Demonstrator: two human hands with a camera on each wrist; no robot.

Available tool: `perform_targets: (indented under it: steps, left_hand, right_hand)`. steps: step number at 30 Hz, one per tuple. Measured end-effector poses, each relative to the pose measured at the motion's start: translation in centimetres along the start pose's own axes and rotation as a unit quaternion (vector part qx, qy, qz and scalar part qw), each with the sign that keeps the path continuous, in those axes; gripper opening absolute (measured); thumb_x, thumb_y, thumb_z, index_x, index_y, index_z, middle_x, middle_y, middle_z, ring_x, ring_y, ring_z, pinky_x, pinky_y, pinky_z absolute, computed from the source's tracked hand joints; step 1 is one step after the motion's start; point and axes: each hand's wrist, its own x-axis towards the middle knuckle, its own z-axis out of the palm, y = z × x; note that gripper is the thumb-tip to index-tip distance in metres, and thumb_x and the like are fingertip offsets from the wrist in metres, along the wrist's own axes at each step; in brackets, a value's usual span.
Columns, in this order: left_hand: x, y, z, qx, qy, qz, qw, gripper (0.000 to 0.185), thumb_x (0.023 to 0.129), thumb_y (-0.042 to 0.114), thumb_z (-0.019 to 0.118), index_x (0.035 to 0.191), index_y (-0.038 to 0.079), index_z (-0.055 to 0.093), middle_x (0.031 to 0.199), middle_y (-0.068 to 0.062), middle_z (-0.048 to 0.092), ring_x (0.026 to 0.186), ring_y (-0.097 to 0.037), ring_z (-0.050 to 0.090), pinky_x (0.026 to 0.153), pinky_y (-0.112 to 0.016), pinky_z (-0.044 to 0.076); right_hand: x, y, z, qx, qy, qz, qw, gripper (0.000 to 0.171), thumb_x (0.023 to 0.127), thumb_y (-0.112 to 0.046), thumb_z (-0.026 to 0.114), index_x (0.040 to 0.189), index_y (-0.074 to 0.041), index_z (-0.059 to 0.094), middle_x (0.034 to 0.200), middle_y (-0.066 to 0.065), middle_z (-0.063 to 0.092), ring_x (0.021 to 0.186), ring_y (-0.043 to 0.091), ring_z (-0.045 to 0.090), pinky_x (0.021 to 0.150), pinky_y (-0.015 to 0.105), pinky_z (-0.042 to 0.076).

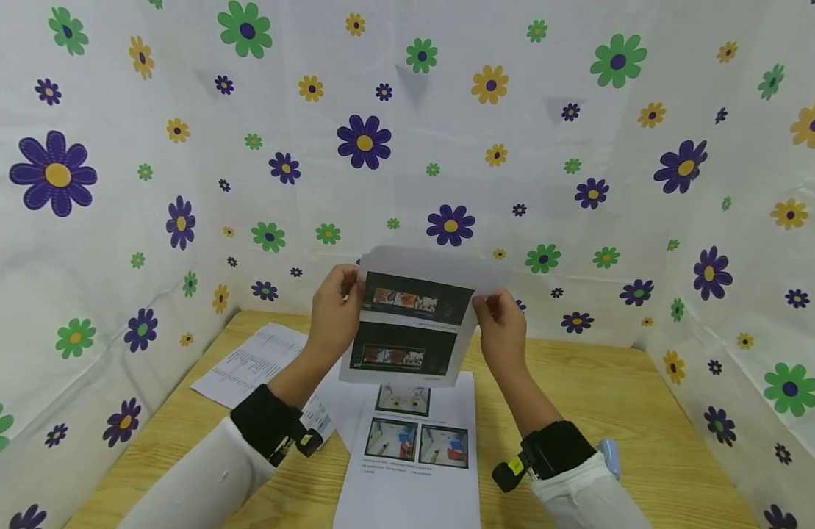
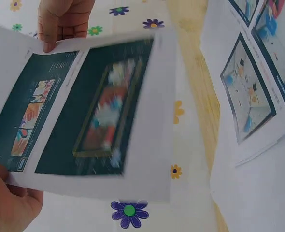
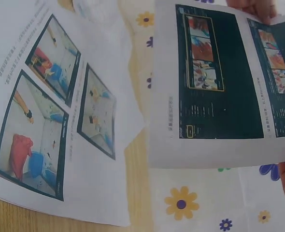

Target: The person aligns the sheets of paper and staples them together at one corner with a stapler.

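A printed sheet of paper (image 1: 410, 334) with two dark screenshots is held up and tilted above the table. My left hand (image 1: 334, 308) pinches its left edge, and my right hand (image 1: 502, 323) pinches the right edge near the upper corner. In the left wrist view the sheet (image 2: 99, 116) looks slightly blurred, with the right hand (image 2: 65, 21) at its far side. Below it lies a stack of printed pages (image 1: 417, 492), its top page showing several photos of a workspace. The raised sheet hides part of that stack in the head view.
To the left, more text-printed papers (image 1: 268, 360) lie spread on the wooden table (image 1: 566, 389), partly under the left forearm. A small light-blue object (image 1: 608, 457) sits beside the right wrist. A flower-patterned cloth (image 1: 407, 184) encloses the table at the back and sides.
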Motion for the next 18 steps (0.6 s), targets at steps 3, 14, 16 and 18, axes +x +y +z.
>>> perform_targets:
  steps: [3, 14, 16, 18]
  left_hand:
    - [-0.5, 0.5, -0.2, -0.019, -0.022, -0.041, 0.9987, 0.021, 0.107, 0.011, 0.051, 0.127, 0.006, 0.056, 0.117, -0.010, 0.065, 0.104, -0.024, 0.066, 0.091, -0.044, 0.055]
    - [-2.6, 1.9, -1.1, -0.032, -0.087, -0.183, 0.9788, 0.031, 0.105, 0.019, 0.058, 0.134, 0.009, 0.053, 0.115, -0.011, 0.064, 0.101, -0.027, 0.065, 0.087, -0.039, 0.059]
    - [-3.1, 2.0, -1.3, -0.046, -0.105, -0.205, 0.9721, 0.034, 0.105, 0.022, 0.059, 0.136, 0.009, 0.052, 0.115, -0.013, 0.064, 0.100, -0.028, 0.065, 0.086, -0.038, 0.059]
    - [-3.7, 2.0, -1.5, -0.062, -0.128, -0.224, 0.9643, 0.038, 0.105, 0.023, 0.060, 0.139, 0.009, 0.051, 0.117, -0.014, 0.064, 0.100, -0.028, 0.066, 0.086, -0.037, 0.060]
  right_hand:
    - [-0.3, -0.6, -0.5, 0.000, 0.000, 0.027, 1.000, 0.016, 0.103, -0.016, 0.063, 0.112, -0.003, 0.064, 0.106, 0.012, 0.066, 0.094, 0.021, 0.062, 0.076, 0.018, 0.052]
    - [-2.7, -2.3, -2.2, 0.011, -0.043, 0.157, 0.987, 0.023, 0.104, -0.021, 0.060, 0.122, -0.006, 0.062, 0.114, 0.012, 0.063, 0.100, 0.028, 0.064, 0.083, 0.029, 0.060]
    - [-3.1, -2.4, -2.4, 0.018, -0.050, 0.181, 0.982, 0.024, 0.105, -0.021, 0.060, 0.124, -0.007, 0.062, 0.116, 0.012, 0.063, 0.101, 0.030, 0.065, 0.085, 0.032, 0.060]
    - [-3.6, -2.6, -2.6, 0.024, -0.055, 0.198, 0.978, 0.025, 0.105, -0.021, 0.060, 0.126, -0.007, 0.062, 0.117, 0.012, 0.063, 0.101, 0.031, 0.065, 0.085, 0.034, 0.061]
